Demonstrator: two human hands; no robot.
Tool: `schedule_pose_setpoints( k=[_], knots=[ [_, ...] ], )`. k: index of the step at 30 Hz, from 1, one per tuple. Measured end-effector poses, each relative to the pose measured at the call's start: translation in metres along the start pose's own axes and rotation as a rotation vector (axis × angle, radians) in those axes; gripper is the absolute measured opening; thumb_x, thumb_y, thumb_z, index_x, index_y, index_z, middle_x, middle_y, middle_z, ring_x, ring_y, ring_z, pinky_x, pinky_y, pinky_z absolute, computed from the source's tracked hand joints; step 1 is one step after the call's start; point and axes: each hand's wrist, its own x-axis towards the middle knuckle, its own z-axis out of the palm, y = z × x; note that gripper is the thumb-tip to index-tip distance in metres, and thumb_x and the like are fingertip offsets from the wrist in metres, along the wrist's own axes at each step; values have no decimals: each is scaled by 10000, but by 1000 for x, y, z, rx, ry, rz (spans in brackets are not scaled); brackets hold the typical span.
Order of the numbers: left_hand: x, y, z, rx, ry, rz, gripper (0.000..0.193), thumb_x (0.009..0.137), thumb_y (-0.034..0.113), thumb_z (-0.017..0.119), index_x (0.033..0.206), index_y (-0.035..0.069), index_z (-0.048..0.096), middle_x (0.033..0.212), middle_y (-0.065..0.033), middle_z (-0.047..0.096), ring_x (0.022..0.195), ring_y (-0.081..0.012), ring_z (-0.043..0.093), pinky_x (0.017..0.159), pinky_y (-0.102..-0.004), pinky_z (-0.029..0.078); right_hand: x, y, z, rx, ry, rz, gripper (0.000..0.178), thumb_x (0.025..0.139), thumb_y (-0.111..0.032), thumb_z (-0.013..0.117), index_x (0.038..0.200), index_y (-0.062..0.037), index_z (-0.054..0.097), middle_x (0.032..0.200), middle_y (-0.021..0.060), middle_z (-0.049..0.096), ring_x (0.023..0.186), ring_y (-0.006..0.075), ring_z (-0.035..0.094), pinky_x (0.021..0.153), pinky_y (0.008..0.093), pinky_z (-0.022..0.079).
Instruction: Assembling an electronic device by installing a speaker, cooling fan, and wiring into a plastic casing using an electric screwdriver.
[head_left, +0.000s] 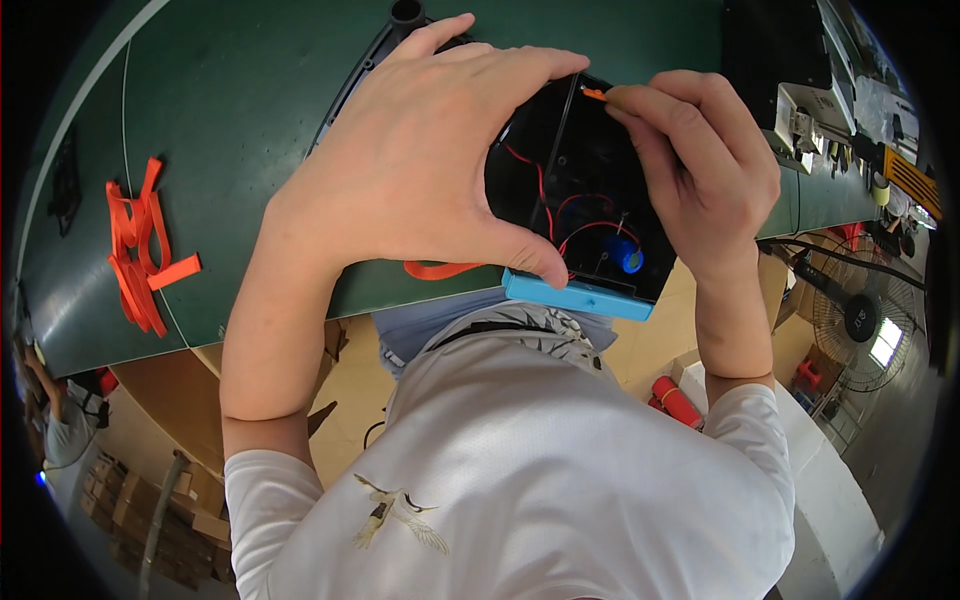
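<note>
A black plastic housing point(605, 155) with its inside showing lies at the table's near edge. Thin red wires point(543, 190) run through it beside a round blue part point(628, 256). Along its near side is a light blue strip point(590, 298). My left hand point(420, 150) spans the housing, thumb on the blue strip and fingers at the far side, gripping it. Between the thumb and fingertips of my right hand point(705, 150) is a small orange piece point(594, 94), held at the housing's far edge. Its exact kind is unclear.
Orange straps point(140, 245) lie bundled on the green table point(250, 90) at left; an orange loop point(435, 271) shows below my left wrist. A black tubular frame point(405, 15) stands behind my left hand. At right are a black machine point(780, 60) and a fan point(862, 316).
</note>
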Motion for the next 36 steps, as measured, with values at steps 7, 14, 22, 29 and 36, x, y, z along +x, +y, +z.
schedule_pose_setpoints(
  k=[7, 14, 22, 29, 36],
  knots=[
    [-2, -8, 5, -56, -24, -77, 1176, 452, 641, 924, 1409, 61, 564, 1316, -102, 668, 1220, -314, 636, 1199, -544, 306, 0, 1, 2, 22, 3, 30, 213, 704, -12, 801, 894, -58, 720, 812, 54, 613, 680, 230, 604, 569, 333, 469],
    [-2, -7, 5, -59, -19, -78, 1182, 438, 636, 927, 1407, 64, 567, 1304, -96, 672, 1203, -309, 644, 1201, -541, 305, 6, -5, -4, -70, -64, 26, 200, 725, -32, 785, 905, -90, 721, 817, 10, 613, 674, 211, 570, 603, 348, 427],
    [-3, -8, 6, -63, -9, -80, 1171, 448, 631, 927, 1402, 55, 566, 1313, -105, 669, 1221, -313, 636, 1200, -535, 310, 25, -28, -13, -33, -144, 166, 159, 786, 30, 778, 916, -50, 736, 861, 46, 658, 726, 200, 633, 633, 294, 510],
    [-4, -9, 7, -59, 3, -65, 1170, 453, 630, 928, 1400, 52, 558, 1333, -116, 655, 1247, -317, 617, 1200, -534, 313, 24, -18, -12, 1, -152, 164, 140, 804, 34, 766, 915, -41, 728, 857, 56, 661, 729, 205, 650, 642, 290, 523],
    [2, 5, -2, 1, 9, 2, 1174, 462, 630, 925, 1413, 57, 542, 1341, -113, 651, 1259, -315, 609, 1203, -538, 306, 28, -19, -16, 20, -213, 199, 124, 822, 34, 746, 924, -30, 715, 861, 63, 666, 733, 211, 656, 650, 282, 514]
  ],
)
